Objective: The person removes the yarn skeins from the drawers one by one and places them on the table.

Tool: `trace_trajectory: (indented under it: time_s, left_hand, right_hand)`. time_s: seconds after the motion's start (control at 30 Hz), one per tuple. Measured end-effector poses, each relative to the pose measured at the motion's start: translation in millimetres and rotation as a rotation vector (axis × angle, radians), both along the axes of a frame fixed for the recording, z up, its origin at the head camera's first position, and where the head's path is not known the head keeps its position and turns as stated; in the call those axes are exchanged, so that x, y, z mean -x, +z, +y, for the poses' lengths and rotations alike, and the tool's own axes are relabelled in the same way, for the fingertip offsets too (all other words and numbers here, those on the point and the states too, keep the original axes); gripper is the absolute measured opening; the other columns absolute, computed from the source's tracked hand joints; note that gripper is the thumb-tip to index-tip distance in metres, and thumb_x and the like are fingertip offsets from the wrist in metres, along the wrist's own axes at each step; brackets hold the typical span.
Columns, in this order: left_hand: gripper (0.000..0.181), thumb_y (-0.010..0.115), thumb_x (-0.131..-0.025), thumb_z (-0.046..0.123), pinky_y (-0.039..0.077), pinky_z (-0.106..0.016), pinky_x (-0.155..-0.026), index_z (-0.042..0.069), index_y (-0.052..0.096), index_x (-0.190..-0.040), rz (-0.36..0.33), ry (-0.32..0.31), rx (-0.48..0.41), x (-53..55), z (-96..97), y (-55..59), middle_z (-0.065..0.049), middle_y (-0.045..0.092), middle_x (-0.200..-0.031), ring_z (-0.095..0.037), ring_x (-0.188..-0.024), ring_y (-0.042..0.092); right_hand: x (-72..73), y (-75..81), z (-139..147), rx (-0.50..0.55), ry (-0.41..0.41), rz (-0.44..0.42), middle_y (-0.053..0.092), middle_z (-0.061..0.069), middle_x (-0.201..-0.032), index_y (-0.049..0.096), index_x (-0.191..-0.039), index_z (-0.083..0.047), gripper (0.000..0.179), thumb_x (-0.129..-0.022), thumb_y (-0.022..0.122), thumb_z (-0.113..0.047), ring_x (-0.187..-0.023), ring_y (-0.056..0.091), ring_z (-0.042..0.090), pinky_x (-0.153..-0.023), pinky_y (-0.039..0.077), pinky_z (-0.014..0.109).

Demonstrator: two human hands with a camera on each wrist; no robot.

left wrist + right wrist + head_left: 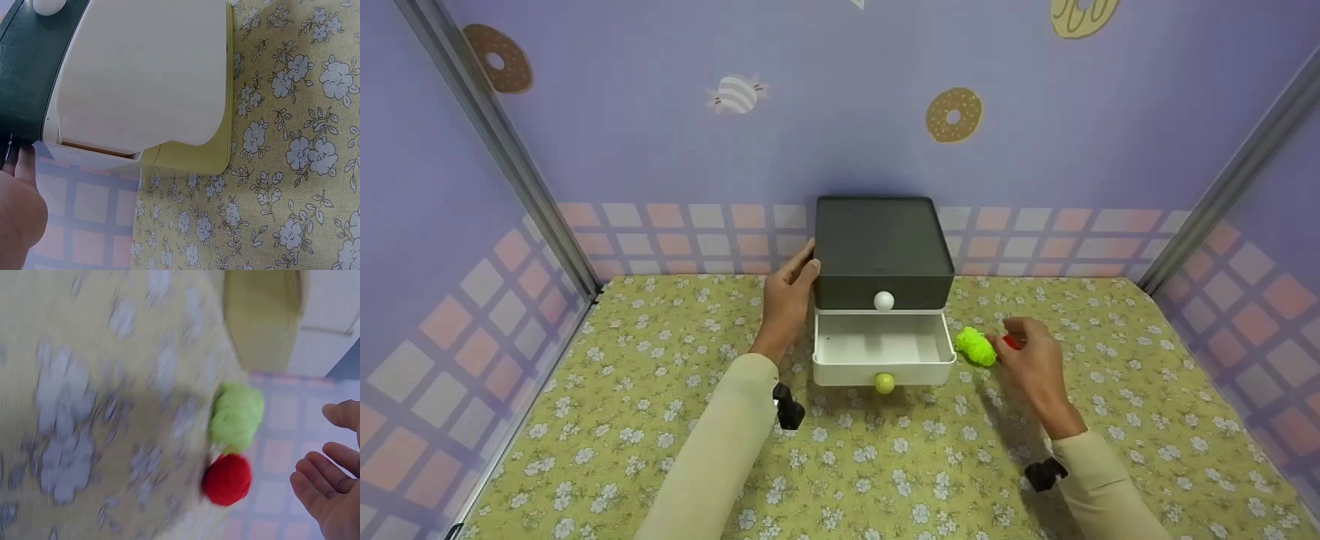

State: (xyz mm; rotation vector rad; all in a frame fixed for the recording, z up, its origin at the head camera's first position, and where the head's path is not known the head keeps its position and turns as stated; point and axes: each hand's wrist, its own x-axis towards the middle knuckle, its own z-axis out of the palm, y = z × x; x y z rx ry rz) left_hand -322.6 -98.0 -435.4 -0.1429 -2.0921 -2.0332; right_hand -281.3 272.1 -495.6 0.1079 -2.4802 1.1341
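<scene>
A small drawer unit with a dark upper part and a white knob stands near the back wall. Its white lower drawer, with a yellow-green knob, is pulled out and holds nothing. My left hand rests on the unit's left side, thumb at the front corner. To the right of the drawer, a fluffy bright green ball and a red ball lie side by side on the cloth. Over them hovers my right hand, its fingers relaxed and apart from both balls in the right wrist view.
A yellow floral cloth covers the table. Behind it rises a purple wall with donut and candy pictures, and side walls with metal corner posts flank it. Black wrist cameras sit on both sleeves.
</scene>
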Motion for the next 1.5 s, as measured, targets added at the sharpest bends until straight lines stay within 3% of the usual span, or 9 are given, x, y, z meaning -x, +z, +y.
trace_trajectory:
  time_s: [0.27, 0.37, 0.6, 0.7, 0.87, 1.0, 1.2, 1.37, 1.5]
  left_hand:
    - [0.048, 0.055, -0.114, 0.033, 0.032, -0.033, -0.058, 0.025, 0.051, -0.161, -0.007, -0.008, 0.021, 1.1, -1.5, -0.8, 0.000, 0.050, -0.160, -0.013, -0.049, 0.020]
    - [0.049, 0.056, -0.113, 0.034, 0.033, -0.034, -0.060, 0.024, 0.051, -0.161, -0.008, -0.003, 0.028, 1.4, -1.4, -0.6, 0.000, 0.049, -0.161, -0.013, -0.051, 0.023]
    - [0.049, 0.056, -0.113, 0.034, 0.037, -0.036, -0.070, 0.024, 0.051, -0.161, -0.004, 0.003, 0.014, 0.4, -1.0, 0.7, 0.003, 0.048, -0.161, -0.012, -0.067, 0.038]
    - [0.048, 0.056, -0.113, 0.033, 0.036, -0.035, -0.069, 0.026, 0.052, -0.160, -0.005, 0.002, 0.009, 0.5, -1.0, 0.7, 0.003, 0.048, -0.162, -0.011, -0.069, 0.039]
    - [0.046, 0.056, -0.113, 0.031, 0.033, -0.034, -0.060, 0.027, 0.053, -0.159, -0.008, 0.021, 0.016, -0.1, -1.4, 0.8, 0.002, 0.049, -0.161, -0.017, -0.057, 0.027]
    - [0.046, 0.056, -0.114, 0.029, 0.039, -0.032, -0.072, 0.025, 0.052, -0.160, -0.001, 0.023, 0.016, -0.3, -1.3, 0.8, -0.001, 0.048, -0.162, -0.007, -0.082, 0.051]
    - [0.045, 0.056, -0.113, 0.028, 0.038, -0.037, -0.076, 0.026, 0.054, -0.158, 0.001, 0.022, -0.002, 0.1, -0.6, 1.1, -0.001, 0.049, -0.161, -0.020, -0.089, 0.050]
    - [0.046, 0.056, -0.113, 0.031, 0.041, -0.034, -0.093, 0.026, 0.053, -0.159, 0.002, 0.019, 0.006, 0.2, -0.3, 0.8, 0.000, 0.050, -0.161, -0.013, -0.137, 0.052]
    - [0.045, 0.056, -0.113, 0.031, 0.040, -0.037, -0.092, 0.029, 0.054, -0.158, 0.000, 0.018, 0.012, -0.1, 0.3, 1.3, -0.001, 0.049, -0.161, -0.015, -0.130, 0.056]
  right_hand:
    - [-16.2, 17.6, -24, 0.046, 0.079, 0.143, 0.073, 0.024, -0.112, 0.072, -0.118, 0.007, 0.027, -0.096, 0.081, -0.004, -0.103, 0.071, 0.044, -0.091, 0.056, 0.057]
    - [-24.4, 23.8, -34, 0.038, 0.098, 0.198, 0.074, 0.020, -0.110, 0.073, -0.116, 0.004, 0.024, -0.095, 0.081, -0.003, -0.101, 0.073, 0.040, -0.089, 0.056, 0.056]
    - [-41.2, 36.2, -54, 0.035, 0.152, 0.336, 0.072, 0.012, -0.106, 0.074, -0.112, 0.002, 0.023, -0.091, 0.084, 0.000, -0.098, 0.074, 0.030, -0.086, 0.055, 0.022]
    - [-47.0, 39.4, -62, 0.062, 0.205, 0.371, 0.072, 0.011, -0.106, 0.074, -0.111, 0.003, 0.023, -0.090, 0.084, 0.003, -0.097, 0.073, 0.029, -0.089, 0.054, 0.017]
    - [-55.0, 39.2, -77, 0.085, 0.267, 0.369, 0.075, 0.007, -0.106, 0.076, -0.109, 0.000, 0.021, -0.090, 0.085, 0.000, -0.093, 0.074, 0.025, -0.085, 0.058, 0.026]
    - [-59.4, 34.1, -86, 0.107, 0.295, 0.364, 0.075, 0.007, -0.104, 0.076, -0.107, -0.002, 0.020, -0.089, 0.086, 0.000, -0.092, 0.075, 0.024, -0.085, 0.058, 0.027]
    - [-64.8, 21.9, -99, 0.128, 0.359, 0.323, 0.075, 0.009, -0.104, 0.076, -0.106, -0.001, 0.019, -0.089, 0.085, 0.001, -0.091, 0.075, 0.022, -0.083, 0.060, 0.030]
    - [-68.0, 10.0, -109, 0.115, 0.380, 0.294, 0.074, 0.007, -0.103, 0.077, -0.105, 0.001, 0.019, -0.088, 0.086, 0.002, -0.089, 0.074, 0.022, -0.080, 0.061, 0.034]
    - [-69.8, 3.2, -116, 0.100, 0.375, 0.264, 0.074, 0.006, -0.102, 0.077, -0.106, 0.000, 0.020, -0.088, 0.086, 0.000, -0.089, 0.074, 0.019, -0.079, 0.062, 0.034]
